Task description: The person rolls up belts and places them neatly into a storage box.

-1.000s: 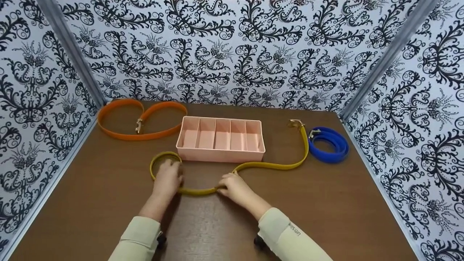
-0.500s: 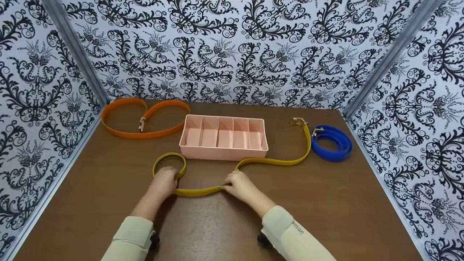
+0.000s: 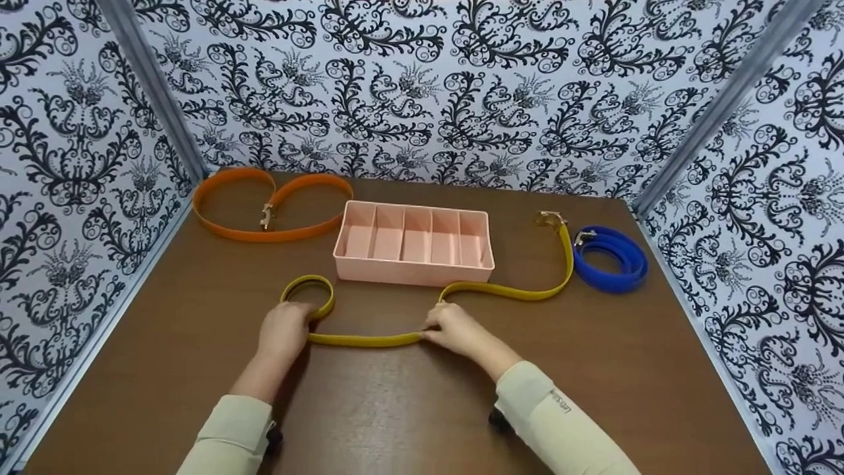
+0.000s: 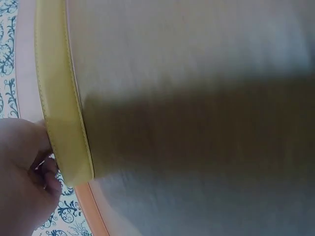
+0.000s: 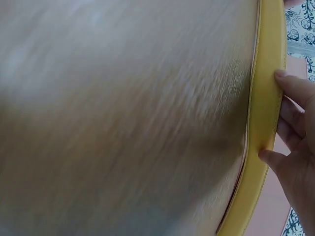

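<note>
A yellow stitched belt [image 3: 366, 340] lies across the table in front of the box, its gold buckle [image 3: 551, 220] at the far right end. My left hand [image 3: 283, 333] grips it beside a small round loop at its left end. My right hand [image 3: 458, 330] pinches the strap further along, and the span between both hands is nearly straight. In the left wrist view the belt [image 4: 61, 98] runs past the curled fingers of that hand. The right wrist view has the thumb and fingers of my right hand [image 5: 300, 132] along the edge of the belt [image 5: 268, 73].
Behind the belt stands a pink box [image 3: 414, 272] with several compartments. An orange belt [image 3: 264, 234] with a gold buckle lies loosely looped at the back left. At the right, a blue belt [image 3: 613, 280] is coiled. Patterned walls [image 3: 422, 99] enclose the table.
The left hand has shifted left along the belt and the right hand a little right, so the span between them is longer and straighter. The whole head view has shifted slightly.
</note>
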Demonstrator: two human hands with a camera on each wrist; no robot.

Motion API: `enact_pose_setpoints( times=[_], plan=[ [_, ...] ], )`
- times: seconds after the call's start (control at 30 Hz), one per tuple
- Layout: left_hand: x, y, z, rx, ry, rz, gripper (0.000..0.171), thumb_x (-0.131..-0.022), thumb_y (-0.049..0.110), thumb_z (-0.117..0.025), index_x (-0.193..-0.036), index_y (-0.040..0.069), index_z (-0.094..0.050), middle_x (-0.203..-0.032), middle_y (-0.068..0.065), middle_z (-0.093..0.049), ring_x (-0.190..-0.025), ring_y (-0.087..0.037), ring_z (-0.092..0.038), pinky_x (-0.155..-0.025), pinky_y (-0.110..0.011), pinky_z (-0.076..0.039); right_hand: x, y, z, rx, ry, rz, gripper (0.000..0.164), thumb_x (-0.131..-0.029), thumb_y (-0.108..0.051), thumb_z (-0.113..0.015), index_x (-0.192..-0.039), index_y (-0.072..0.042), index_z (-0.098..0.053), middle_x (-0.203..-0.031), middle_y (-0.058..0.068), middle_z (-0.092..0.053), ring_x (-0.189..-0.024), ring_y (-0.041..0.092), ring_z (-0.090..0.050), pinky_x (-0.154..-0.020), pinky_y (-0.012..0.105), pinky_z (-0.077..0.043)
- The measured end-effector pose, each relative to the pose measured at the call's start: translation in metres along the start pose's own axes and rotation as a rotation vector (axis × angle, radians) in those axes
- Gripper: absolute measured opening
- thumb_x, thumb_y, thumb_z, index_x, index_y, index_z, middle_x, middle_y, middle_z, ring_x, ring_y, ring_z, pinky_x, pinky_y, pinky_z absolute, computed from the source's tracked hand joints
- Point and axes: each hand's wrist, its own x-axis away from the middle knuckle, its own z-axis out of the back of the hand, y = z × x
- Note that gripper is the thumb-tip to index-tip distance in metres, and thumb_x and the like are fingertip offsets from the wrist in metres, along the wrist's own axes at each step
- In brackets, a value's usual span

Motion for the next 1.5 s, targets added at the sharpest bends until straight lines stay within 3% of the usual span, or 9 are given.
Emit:
enact_pose_setpoints(
  times=[0.23, 0.43, 0.57, 0.7, 0.8, 0.9, 1.07, 1.33, 1.5],
  plan=[
    [0.004, -0.004, 0.008, 0.056, -0.132, 0.169, 0.025, -0.085, -0.003, -0.062, -0.107, 0.003, -0.072, -0.105, -0.016, -0.066, -0.097, -0.038, -0.063, -0.082, -0.053, -0.050, 0.015, 0.012, 0.002, -0.065, 0.038, 0.064, 0.006, -0.085, -0.011, -0.075, -0.082, -0.007, -0.078, -0.074, -0.001, -0.067, -0.071, 0.014, -0.059, -0.073, 0.031, -0.047],
    [0.005, -0.008, 0.009, 0.131, -0.207, 0.217, 0.025, -0.089, 0.001, -0.059, -0.111, -0.001, -0.070, -0.110, -0.020, -0.064, -0.102, -0.040, -0.061, -0.086, -0.054, -0.047, 0.024, 0.020, 0.005, -0.120, 0.069, 0.098, 0.007, -0.086, -0.010, -0.074, -0.084, -0.005, -0.078, -0.076, 0.001, -0.069, -0.073, 0.015, -0.061, -0.076, 0.031, -0.048],
    [0.006, -0.010, 0.006, 0.198, -0.278, 0.189, 0.023, -0.093, 0.006, -0.057, -0.111, -0.003, -0.068, -0.108, -0.018, -0.061, -0.103, -0.038, -0.059, -0.089, -0.053, -0.046, 0.030, 0.026, 0.009, -0.122, 0.074, 0.060, 0.007, -0.086, -0.012, -0.074, -0.085, -0.006, -0.078, -0.077, 0.001, -0.069, -0.074, 0.015, -0.061, -0.074, 0.031, -0.047],
    [0.011, -0.009, 0.001, 0.257, -0.315, 0.090, 0.027, -0.093, 0.024, -0.065, -0.105, 0.001, -0.070, -0.096, -0.009, -0.057, -0.092, -0.029, -0.056, -0.084, -0.047, -0.046, 0.035, 0.034, 0.011, -0.121, 0.092, 0.015, 0.005, -0.085, -0.010, -0.075, -0.085, -0.006, -0.078, -0.079, 0.001, -0.069, -0.076, 0.017, -0.061, -0.073, 0.033, -0.048],
    [0.015, -0.007, -0.001, 0.279, -0.327, 0.024, 0.040, -0.086, 0.040, -0.072, -0.104, 0.004, -0.071, -0.100, -0.009, -0.059, -0.096, -0.030, -0.055, -0.087, -0.047, -0.044, 0.037, 0.039, 0.014, -0.118, 0.106, -0.018, 0.003, -0.084, -0.008, -0.075, -0.085, -0.006, -0.077, -0.079, 0.001, -0.070, -0.077, 0.018, -0.061, -0.074, 0.035, -0.048],
    [0.016, -0.005, -0.002, 0.285, -0.348, -0.005, 0.047, -0.082, 0.044, -0.075, -0.108, 0.005, -0.071, -0.117, -0.018, -0.061, -0.114, -0.039, -0.053, -0.099, -0.052, -0.039, 0.035, 0.041, 0.015, -0.125, 0.115, -0.036, 0.002, -0.083, -0.007, -0.076, -0.084, -0.006, -0.077, -0.078, 0.001, -0.069, -0.076, 0.018, -0.060, -0.073, 0.035, -0.048],
    [0.017, 0.002, -0.007, 0.197, -0.325, -0.001, 0.034, -0.086, 0.041, -0.071, -0.098, 0.009, -0.073, -0.120, -0.020, -0.061, -0.117, -0.042, -0.051, -0.101, -0.055, -0.036, 0.034, 0.044, 0.012, -0.152, 0.130, -0.082, 0.005, -0.085, -0.010, -0.074, -0.085, -0.005, -0.077, -0.079, 0.000, -0.069, -0.078, 0.018, -0.059, -0.074, 0.034, -0.048],
    [0.012, 0.028, -0.022, -0.077, -0.249, -0.065, 0.036, -0.095, 0.045, -0.057, -0.104, 0.011, -0.065, -0.099, -0.013, -0.057, -0.086, -0.037, -0.052, -0.074, -0.053, -0.046, 0.039, 0.044, 0.009, -0.015, 0.277, -0.183, 0.014, -0.083, 0.001, -0.071, -0.097, 0.001, -0.073, -0.111, 0.017, -0.064, -0.107, 0.035, -0.056, -0.095, 0.047, -0.042],
    [0.006, 0.046, -0.031, -0.141, -0.263, -0.021, 0.043, -0.097, 0.046, -0.053, -0.114, 0.007, -0.062, -0.106, -0.018, -0.055, -0.092, -0.041, -0.054, -0.075, -0.056, -0.047, 0.034, 0.026, 0.001, 0.071, 0.378, -0.236, 0.018, -0.081, -0.002, -0.075, -0.099, -0.002, -0.074, -0.098, 0.012, -0.056, -0.093, 0.030, -0.055, -0.083, 0.043, -0.046]
  ],
)
